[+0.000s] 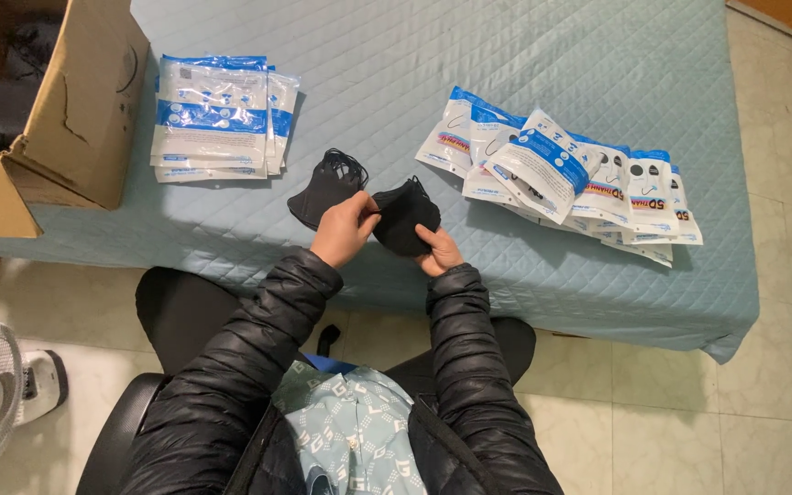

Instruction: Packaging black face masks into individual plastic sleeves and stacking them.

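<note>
We hold a black mask above the near edge of the quilted table. Our left hand pinches the mask's left edge with fingers closed; our right hand grips its lower right edge. A second black mask lies just left of it. Packets fan out right; a neat stack lies upper left, beside a cardboard box.

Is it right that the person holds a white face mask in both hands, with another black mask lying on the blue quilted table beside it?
Not quite: the face mask held by the left hand and right hand is black, not white, as the head view shows. Another black mask does lie on the blue quilted table beside it.
</note>
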